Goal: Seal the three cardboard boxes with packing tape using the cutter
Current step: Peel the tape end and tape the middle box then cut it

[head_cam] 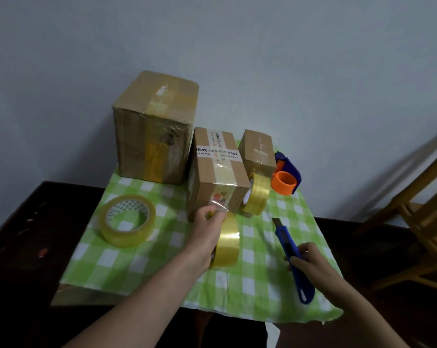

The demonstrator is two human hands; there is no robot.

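Three cardboard boxes stand on a green checked cloth (142,257): a large box (152,126) at the back left, a medium box (216,172) with printed tape in the middle, a small box (258,150) to its right. My left hand (208,231) holds a yellowish tape roll (227,244) at the medium box's front face, with a clear strip running from the roll onto the box. My right hand (307,259) grips a blue cutter (291,257), blade out and pointing towards the box.
A wide clear tape roll (127,219) lies flat at the left. Another yellow roll (255,195) stands beside the medium box. A blue and orange tape dispenser (286,175) sits behind it. A wooden chair (418,217) is at the right; the wall is close behind.
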